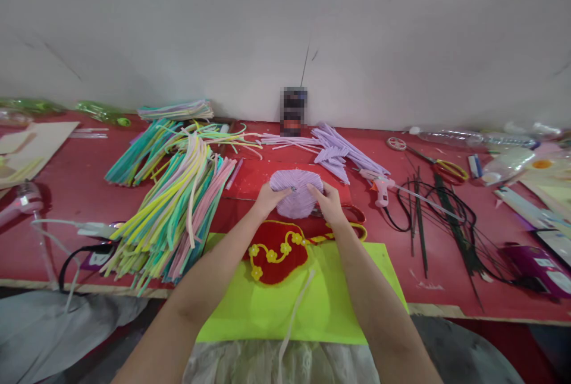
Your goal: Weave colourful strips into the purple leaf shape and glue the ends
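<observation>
Both hands hold a lilac pipe-cleaner panel (298, 207) over the middle of the red table (80, 176), somewhat closer to its far edge than to its near one. The left hand (270, 197) grips the panel's left side, with the thumb laid across the front; the right hand (332, 201) grips the opposite side likewise. The fingers of each are closed on the panel. Whether its lower rim touches the table I cannot tell.

Just nearer the person, a red fuzzy shape (285, 268) trimmed with yellow flowers lies on a yellow-green sheet (330, 309), which reaches past the table's near edge. A pale strip (297, 307) trails over that sheet.

Toward the far edge, right of centre, lies a bundle of lilac pipe cleaners (357, 149). Right of the right hand is a pink-and-white hot glue gun (382, 186), its glue stick pointing toward the table's right side. Beyond it, scissors (433, 161) with red-and-yellow handles lie near the far edge. Left of the left hand, a large heap of multicoloured pipe cleaners (178, 194) spreads down to the near edge.
</observation>
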Motion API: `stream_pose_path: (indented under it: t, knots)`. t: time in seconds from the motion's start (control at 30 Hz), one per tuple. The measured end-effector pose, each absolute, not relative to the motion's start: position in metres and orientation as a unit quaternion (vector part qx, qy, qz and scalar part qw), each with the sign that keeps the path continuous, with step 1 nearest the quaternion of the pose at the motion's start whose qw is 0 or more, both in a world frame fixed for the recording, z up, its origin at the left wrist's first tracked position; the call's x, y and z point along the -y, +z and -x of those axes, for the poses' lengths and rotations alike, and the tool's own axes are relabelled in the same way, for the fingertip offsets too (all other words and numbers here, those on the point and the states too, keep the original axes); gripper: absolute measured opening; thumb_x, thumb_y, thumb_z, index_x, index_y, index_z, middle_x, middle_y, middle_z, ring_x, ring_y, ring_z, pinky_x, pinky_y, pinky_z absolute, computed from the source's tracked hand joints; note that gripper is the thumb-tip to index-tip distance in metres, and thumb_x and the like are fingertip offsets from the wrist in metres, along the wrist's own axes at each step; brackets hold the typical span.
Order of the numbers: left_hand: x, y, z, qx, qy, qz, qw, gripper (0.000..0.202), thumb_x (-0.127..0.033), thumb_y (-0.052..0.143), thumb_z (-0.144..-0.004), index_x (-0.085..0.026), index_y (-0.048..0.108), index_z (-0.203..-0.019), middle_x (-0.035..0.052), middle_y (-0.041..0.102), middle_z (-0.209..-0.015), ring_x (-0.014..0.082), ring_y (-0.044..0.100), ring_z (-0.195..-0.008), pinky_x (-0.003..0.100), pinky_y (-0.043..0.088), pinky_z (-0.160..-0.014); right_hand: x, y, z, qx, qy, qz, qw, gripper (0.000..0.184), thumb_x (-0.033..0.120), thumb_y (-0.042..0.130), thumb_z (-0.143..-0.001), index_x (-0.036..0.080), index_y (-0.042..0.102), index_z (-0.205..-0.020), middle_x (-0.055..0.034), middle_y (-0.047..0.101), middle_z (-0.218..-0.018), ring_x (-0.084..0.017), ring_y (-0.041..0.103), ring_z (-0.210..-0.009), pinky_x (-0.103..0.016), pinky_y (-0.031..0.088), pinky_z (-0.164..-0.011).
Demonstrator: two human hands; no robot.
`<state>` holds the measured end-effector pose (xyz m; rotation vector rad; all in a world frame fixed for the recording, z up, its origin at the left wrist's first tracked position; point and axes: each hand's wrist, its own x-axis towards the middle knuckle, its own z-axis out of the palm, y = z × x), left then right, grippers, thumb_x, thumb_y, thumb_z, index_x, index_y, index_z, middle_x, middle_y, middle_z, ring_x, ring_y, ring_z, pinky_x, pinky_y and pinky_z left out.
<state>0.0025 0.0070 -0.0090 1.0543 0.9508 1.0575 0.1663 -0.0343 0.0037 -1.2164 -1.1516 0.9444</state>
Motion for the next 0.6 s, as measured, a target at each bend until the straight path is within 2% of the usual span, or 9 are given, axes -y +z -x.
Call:
stream_pose_path:
  t: [0.27,0.6]
  knots:
    - [-0.0066,-0.0078,-0.0027,-0.43,0.469,-0.463,0.617,0.047,-0.033,0.079,-0.051,-0.013,0.067,-0.093,0.0093,0.071,-0.096,0.0235,0.065,-0.088,0.04,0.048,-0.086,0.0343,0.0037,-0.1659,0.487,0.419,0.522,0.562,0.035,0.046,0.064,-0.068,0.016,0.065,-0.085,-0.0015,0.066,-0.082,-0.018,0.058,-0.077,-0.03,0.047,-0.073]
    - [-0.0071,-0.0078,-0.0016,-0.429,0.469,-0.478,0.606,0.047,-0.034,0.078,-0.052,-0.012,0.067,-0.092,0.0104,0.071,-0.094,0.0245,0.065,-0.087,0.041,0.048,-0.085,0.0334,0.0009,-0.166,0.488,0.426,0.511,0.565,0.034,0.043,0.065,-0.068,0.015,0.065,-0.087,-0.0012,0.067,-0.081,-0.017,0.059,-0.076,-0.028,0.046,-0.073]
